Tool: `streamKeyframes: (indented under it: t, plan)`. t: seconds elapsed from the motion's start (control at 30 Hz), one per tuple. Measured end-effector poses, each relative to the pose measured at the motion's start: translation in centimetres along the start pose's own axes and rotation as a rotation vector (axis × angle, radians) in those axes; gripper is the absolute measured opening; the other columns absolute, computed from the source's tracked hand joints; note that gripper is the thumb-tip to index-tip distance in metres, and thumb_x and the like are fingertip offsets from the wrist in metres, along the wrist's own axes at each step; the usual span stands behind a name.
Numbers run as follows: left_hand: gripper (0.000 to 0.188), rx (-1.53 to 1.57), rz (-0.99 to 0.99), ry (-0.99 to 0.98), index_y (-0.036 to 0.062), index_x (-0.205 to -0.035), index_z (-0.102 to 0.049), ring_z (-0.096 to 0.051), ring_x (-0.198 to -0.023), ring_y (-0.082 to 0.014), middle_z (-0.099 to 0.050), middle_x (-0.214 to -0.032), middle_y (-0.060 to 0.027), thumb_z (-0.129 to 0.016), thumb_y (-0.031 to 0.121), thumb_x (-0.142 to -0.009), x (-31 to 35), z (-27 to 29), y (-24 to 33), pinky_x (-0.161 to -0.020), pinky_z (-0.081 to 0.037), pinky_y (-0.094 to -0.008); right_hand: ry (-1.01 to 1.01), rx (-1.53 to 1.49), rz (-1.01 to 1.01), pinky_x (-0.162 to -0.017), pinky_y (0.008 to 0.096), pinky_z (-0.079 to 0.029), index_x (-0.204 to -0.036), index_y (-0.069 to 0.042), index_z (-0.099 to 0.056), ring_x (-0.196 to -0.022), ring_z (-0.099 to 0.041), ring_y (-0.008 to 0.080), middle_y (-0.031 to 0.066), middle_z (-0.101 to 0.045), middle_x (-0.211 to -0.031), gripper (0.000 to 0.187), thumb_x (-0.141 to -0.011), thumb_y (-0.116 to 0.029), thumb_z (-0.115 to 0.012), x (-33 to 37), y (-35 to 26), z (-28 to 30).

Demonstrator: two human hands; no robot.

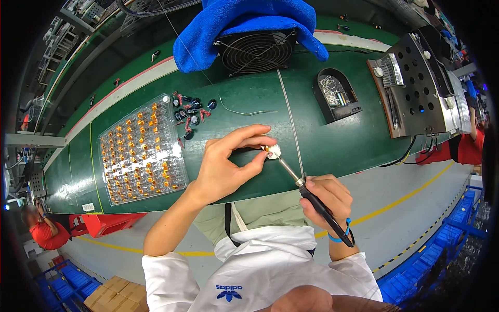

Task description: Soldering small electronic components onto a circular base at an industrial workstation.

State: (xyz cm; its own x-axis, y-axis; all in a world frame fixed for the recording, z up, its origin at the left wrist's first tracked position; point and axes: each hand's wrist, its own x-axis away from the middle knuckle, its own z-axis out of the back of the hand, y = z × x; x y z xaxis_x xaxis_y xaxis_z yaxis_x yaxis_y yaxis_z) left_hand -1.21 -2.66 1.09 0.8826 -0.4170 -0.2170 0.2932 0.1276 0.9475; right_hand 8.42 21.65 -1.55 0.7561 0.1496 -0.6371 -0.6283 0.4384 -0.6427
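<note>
Between the fingertips of my left hand (228, 158) is a small round white part (273, 151) with an orange-brown piece on its near side; the fingers are pinched on it. My right hand (330, 200) is closed round the black handle of a soldering iron (318, 204). The iron's metal tip reaches up and left to the white part; whether it touches cannot be made out. A length of solder wire (295, 125) runs down the green bench, passing close to the iron. To the left of my left hand lie several small black round components (193, 112) with red leads.
A clear plastic tray (140, 151) with rows of orange-brown pieces lies at left. Behind my hands stands a fan (257, 52) draped with a blue towel (197, 44). A black open box (338, 96) and a perforated metal station (416, 86) stand at right on the green bench (244, 93).
</note>
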Motion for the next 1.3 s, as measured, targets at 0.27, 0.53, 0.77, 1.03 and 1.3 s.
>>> streamKeyframes:
  t: [0.27, 0.53, 0.77, 1.03, 1.3]
  plan:
    - [0.048, -0.099, -0.074, 0.008, 0.0001, -0.132, -0.064, -0.078, -0.097, -0.0194, -0.08, -0.111, -0.011, -0.074, -0.006, -0.085, 0.0, 0.0, -0.1, -0.087, -0.061, -0.03, -0.033, 0.029, 0.003, -0.069, 0.0382, -0.061, -0.112, 0.001, -0.073, -0.076, -0.072, 0.0331, 0.012, -0.071, -0.087, 0.049, -0.065, -0.001, -0.087, 0.2, 0.1, 0.0]
    - [0.048, -0.099, -0.084, 0.007, -0.0001, -0.131, -0.065, -0.078, -0.1, -0.0208, -0.079, -0.111, -0.0118, -0.074, -0.006, -0.085, -0.1, 0.1, -0.1, -0.088, -0.061, -0.0309, -0.046, 0.033, 0.011, -0.076, 0.0409, -0.062, -0.109, 0.005, -0.071, -0.074, -0.07, 0.0305, 0.0127, -0.069, -0.082, 0.036, -0.077, -0.005, -0.084, -0.1, 0.0, 0.0]
    - [0.046, -0.092, -0.078, 0.005, -0.0004, -0.13, -0.065, -0.078, -0.102, -0.021, -0.079, -0.112, -0.0121, -0.073, -0.006, -0.085, 0.0, -0.1, -0.2, -0.089, -0.061, -0.0313, -0.06, 0.031, -0.005, -0.076, 0.0413, -0.062, -0.11, 0.004, -0.071, -0.076, -0.07, 0.03, 0.0127, -0.07, -0.083, 0.037, -0.076, -0.003, -0.084, 0.0, -0.2, 0.2]
    - [0.045, -0.09, -0.087, -0.004, -0.0008, -0.13, -0.065, -0.077, -0.102, -0.0216, -0.079, -0.112, -0.013, -0.073, -0.006, -0.086, -0.5, 0.0, -0.2, -0.09, -0.061, -0.0318, 0.01, 0.017, 0.011, -0.067, 0.0384, -0.059, -0.114, 0.004, -0.07, -0.074, -0.07, 0.0323, 0.0144, -0.07, -0.085, 0.042, -0.078, -0.01, -0.085, 0.1, 0.4, 0.3]
    - [0.021, -0.216, -0.187, -0.008, -0.0006, -0.104, -0.074, -0.073, -0.099, -0.0251, -0.076, -0.105, -0.0128, -0.076, -0.005, -0.084, 0.1, 0.8, 0.6, -0.087, -0.058, -0.0347, 0.261, 0.295, -0.168, -0.078, 0.0351, -0.053, -0.136, 0.003, -0.062, -0.082, -0.061, 0.0248, 0.0135, -0.063, -0.093, 0.044, -0.093, 0.002, -0.07, -1.8, 2.5, 2.2]
